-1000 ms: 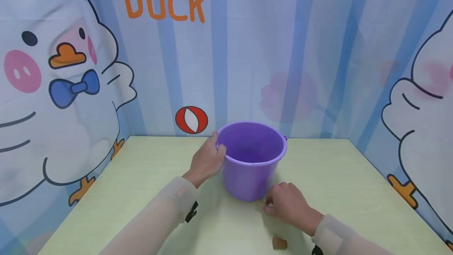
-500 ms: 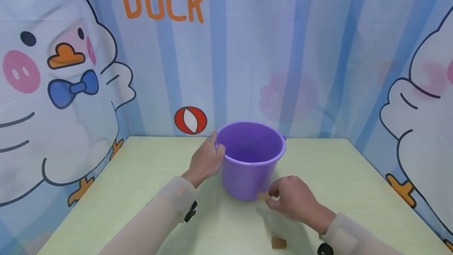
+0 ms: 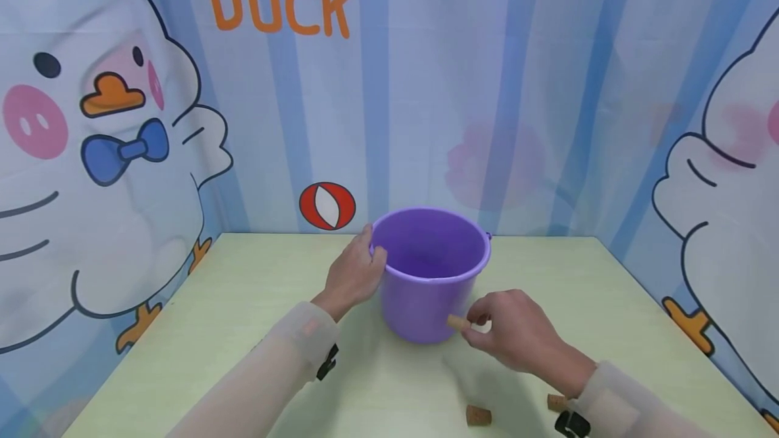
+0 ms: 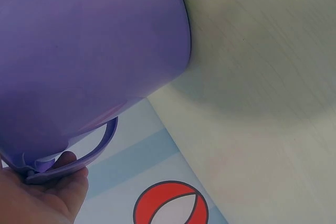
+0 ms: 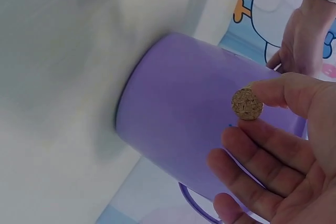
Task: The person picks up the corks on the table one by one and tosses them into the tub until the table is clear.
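A purple bucket (image 3: 420, 309) stands upright at the middle of the table, its opening facing up. My left hand (image 3: 353, 269) grips its rim on the left side; in the left wrist view the fingers (image 4: 73, 192) lie under the rim beside the bucket's handle (image 4: 100, 150). Between thumb and fingertips my right hand (image 3: 517, 333) pinches a small cork (image 3: 458, 323), held in front of the bucket's lower right wall. The right wrist view shows the round end of that cork (image 5: 247, 104), with the other fingers loosely bent below it.
Two more corks lie on the pale table (image 3: 255, 303) near its front: one cork (image 3: 478, 416) below the right hand, another cork (image 3: 556, 403) partly behind the right wrist. A striped curtain (image 3: 438, 86) with printed ducks closes off the back and sides.
My right hand has lifted the cork off the table and moved up and slightly right. A second loose cork has come into sight by the right wrist. The left hand stays on the rim.
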Motion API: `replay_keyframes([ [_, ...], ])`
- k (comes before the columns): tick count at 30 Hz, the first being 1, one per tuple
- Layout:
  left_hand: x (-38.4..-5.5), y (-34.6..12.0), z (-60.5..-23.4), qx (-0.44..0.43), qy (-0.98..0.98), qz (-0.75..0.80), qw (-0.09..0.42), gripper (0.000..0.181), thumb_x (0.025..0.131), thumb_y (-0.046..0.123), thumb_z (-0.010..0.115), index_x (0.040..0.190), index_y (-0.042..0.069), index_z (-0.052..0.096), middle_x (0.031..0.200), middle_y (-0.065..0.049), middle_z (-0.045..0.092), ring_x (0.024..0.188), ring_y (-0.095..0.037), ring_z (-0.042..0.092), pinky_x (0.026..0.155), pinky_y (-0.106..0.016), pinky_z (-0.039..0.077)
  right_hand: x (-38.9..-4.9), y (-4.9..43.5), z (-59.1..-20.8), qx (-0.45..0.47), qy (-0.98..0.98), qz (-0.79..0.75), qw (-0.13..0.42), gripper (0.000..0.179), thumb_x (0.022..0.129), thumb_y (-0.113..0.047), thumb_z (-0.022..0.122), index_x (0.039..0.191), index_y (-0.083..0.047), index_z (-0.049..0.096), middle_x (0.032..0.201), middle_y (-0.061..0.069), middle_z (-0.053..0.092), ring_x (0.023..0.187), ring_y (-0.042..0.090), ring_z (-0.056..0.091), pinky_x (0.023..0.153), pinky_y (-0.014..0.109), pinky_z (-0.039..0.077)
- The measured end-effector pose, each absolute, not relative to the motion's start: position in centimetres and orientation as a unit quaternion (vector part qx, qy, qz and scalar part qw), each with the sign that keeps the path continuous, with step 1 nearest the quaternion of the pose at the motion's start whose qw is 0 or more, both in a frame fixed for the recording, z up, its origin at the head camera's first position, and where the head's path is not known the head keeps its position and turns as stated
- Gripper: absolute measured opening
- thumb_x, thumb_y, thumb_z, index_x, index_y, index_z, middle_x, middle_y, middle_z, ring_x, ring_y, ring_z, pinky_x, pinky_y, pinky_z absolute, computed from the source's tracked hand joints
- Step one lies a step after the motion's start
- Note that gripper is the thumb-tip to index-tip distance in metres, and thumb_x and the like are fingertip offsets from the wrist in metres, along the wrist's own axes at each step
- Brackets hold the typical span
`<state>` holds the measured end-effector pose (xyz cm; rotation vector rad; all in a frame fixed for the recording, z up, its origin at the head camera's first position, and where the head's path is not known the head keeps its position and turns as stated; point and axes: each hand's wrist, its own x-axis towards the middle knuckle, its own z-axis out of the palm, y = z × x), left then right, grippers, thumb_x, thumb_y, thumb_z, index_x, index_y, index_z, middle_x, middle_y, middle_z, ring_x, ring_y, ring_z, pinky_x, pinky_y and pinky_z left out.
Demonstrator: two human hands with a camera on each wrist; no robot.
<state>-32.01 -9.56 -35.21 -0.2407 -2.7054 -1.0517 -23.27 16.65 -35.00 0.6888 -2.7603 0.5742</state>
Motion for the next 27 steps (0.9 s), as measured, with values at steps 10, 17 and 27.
replay_keyframes([
  [10,-32.0,-9.6,-35.1,-0.081,-0.922,-0.361,0.110,0.066,0.104,0.031,0.035,0.162,0.003,0.022,0.163,-0.013,0.037,0.149,-0.032,0.036,0.119,-0.054,0.032,-23.1,16.8,-33.6,0.229,-0.941,0.209,0.133,0.017,0.090,-0.041,0.078,0.079,-0.028,0.078,0.076,-0.018,0.067,0.075,0.003,0.062,0.068,0.031,0.053],
  [17,-31.8,-9.6,-34.9,-0.081,-0.922,-0.363,0.109,0.067,0.104,0.031,0.036,0.163,0.003,0.021,0.163,-0.013,0.036,0.149,-0.032,0.036,0.119,-0.054,0.033,-23.0,17.0,-32.7,0.250,-0.931,0.214,0.157,0.013,0.089,-0.035,0.078,0.081,-0.025,0.079,0.076,-0.016,0.068,0.074,0.004,0.061,0.066,0.031,0.052],
  [27,-31.8,-9.5,-34.9,-0.083,-0.922,-0.361,0.111,0.068,0.103,0.032,0.035,0.162,0.003,0.022,0.163,-0.013,0.036,0.149,-0.033,0.036,0.118,-0.055,0.033,-22.9,17.0,-31.6,0.250,-0.926,0.218,0.182,0.007,0.088,-0.028,0.079,0.081,-0.025,0.078,0.077,-0.016,0.068,0.071,0.004,0.060,0.063,0.028,0.050],
])
